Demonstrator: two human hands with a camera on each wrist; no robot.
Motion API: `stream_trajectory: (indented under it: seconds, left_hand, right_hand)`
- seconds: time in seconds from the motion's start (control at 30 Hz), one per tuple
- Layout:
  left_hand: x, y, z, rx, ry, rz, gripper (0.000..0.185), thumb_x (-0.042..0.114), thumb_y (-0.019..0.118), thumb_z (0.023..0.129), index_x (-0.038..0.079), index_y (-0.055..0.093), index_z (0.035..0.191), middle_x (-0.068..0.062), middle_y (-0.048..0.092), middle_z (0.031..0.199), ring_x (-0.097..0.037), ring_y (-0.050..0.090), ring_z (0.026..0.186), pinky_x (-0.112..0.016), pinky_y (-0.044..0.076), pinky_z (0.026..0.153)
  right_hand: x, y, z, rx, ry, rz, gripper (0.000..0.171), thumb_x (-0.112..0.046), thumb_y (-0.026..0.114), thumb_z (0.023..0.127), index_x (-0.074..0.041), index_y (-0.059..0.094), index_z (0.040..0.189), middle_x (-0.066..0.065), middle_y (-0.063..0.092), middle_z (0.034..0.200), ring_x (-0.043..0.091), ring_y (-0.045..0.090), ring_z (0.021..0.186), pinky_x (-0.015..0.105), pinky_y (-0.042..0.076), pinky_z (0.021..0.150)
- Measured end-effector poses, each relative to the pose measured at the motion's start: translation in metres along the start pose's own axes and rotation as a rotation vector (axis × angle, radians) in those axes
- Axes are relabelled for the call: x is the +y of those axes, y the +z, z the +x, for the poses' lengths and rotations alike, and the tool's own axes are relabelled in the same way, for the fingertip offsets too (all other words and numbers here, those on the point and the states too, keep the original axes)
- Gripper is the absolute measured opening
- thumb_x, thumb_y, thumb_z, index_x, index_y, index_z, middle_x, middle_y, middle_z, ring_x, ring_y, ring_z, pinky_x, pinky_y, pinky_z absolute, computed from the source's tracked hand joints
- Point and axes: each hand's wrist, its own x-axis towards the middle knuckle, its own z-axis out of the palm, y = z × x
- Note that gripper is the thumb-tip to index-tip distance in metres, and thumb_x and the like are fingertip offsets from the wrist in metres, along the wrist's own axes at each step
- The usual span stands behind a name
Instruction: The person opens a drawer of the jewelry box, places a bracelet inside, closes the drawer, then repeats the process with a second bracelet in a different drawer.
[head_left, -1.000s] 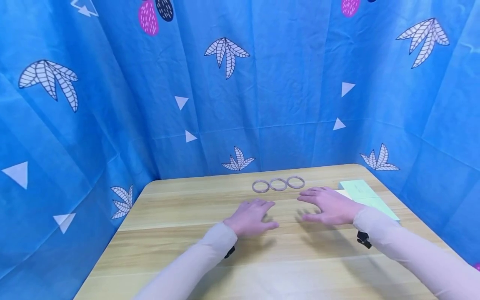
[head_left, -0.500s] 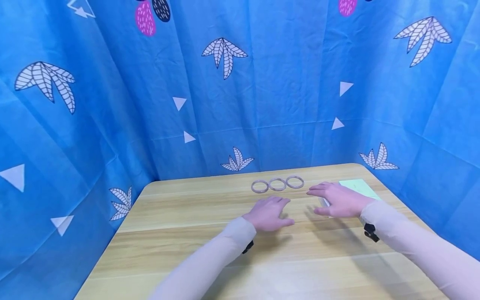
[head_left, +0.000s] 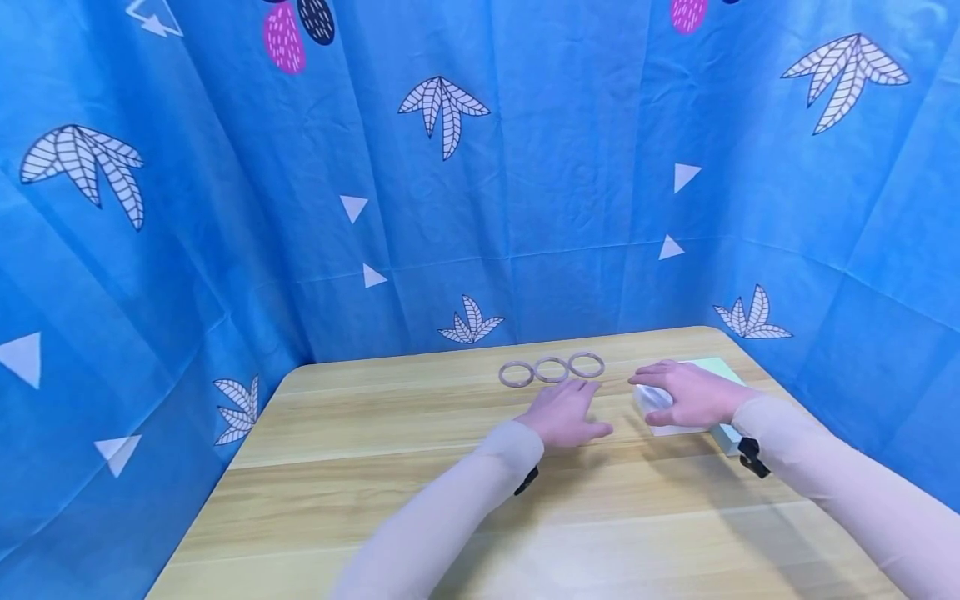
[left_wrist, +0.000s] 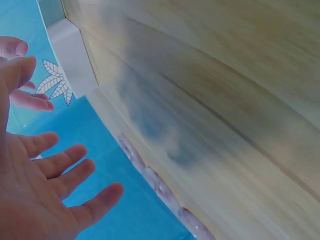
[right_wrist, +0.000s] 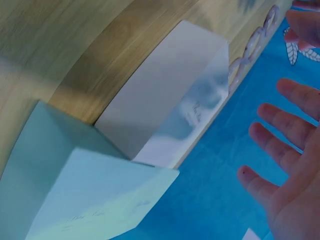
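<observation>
My right hand [head_left: 693, 396] hovers palm-down with spread, relaxed fingers over a white box [right_wrist: 155, 95], which has small dark print on its lid. In the head view the hand covers much of this box. Against the white box stands a pale green box [right_wrist: 100, 195], also with fine print on top. My left hand [head_left: 566, 414] is held over the table, fingers loosely extended and nothing in them. Just beyond its fingertips, three marbled mauve bangles [head_left: 517, 386] lie flat in a row; in the left wrist view these bangles [left_wrist: 161, 190] line the table's far side.
The wood-grain table [head_left: 360, 500] has rounded far corners. A blue curtain [head_left: 570, 183] printed with leaves and triangles surrounds it at the back and both sides. Both boxes stand on the right part of the table.
Both hands have moved to the right, the left one further than the right. More of the white box now shows beneath my right hand. Bangles and boxes stay in place.
</observation>
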Motion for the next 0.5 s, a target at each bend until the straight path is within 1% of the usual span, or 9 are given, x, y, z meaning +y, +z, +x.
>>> stream_trajectory:
  seconds: [0.1,0.2,0.5]
  left_hand:
    - [0.003,0.005,0.009,0.002,-0.002,-0.004,0.078,0.064,0.057,0.092,0.024,0.037,0.156,0.002,0.04,0.159,-0.017,0.039,0.146,-0.042,0.042,0.113]
    - [0.008,0.009,0.016,-0.007,-0.016,-0.019,0.078,0.064,0.058,0.092,0.025,0.036,0.156,0.003,0.039,0.16,-0.017,0.037,0.148,-0.042,0.041,0.114]
    - [0.023,0.013,0.032,-0.015,-0.027,-0.034,0.078,0.065,0.056,0.092,0.025,0.036,0.156,0.003,0.039,0.16,-0.017,0.034,0.149,-0.041,0.039,0.115]
  right_hand:
    - [0.005,-0.001,-0.002,-0.008,0.019,0.016,0.063,-0.038,0.076,0.085,-0.011,0.06,0.141,0.019,0.056,0.145,0.046,0.049,0.133,0.066,0.043,0.102]
    - [0.011,0.0,-0.002,-0.015,0.033,0.025,0.064,-0.037,0.077,0.084,-0.012,0.06,0.14,0.019,0.056,0.144,0.046,0.05,0.131,0.065,0.045,0.099]
    - [0.024,0.002,-0.004,-0.052,0.093,0.062,0.07,-0.037,0.08,0.079,-0.012,0.058,0.142,0.019,0.055,0.145,0.045,0.049,0.13,0.067,0.045,0.097]
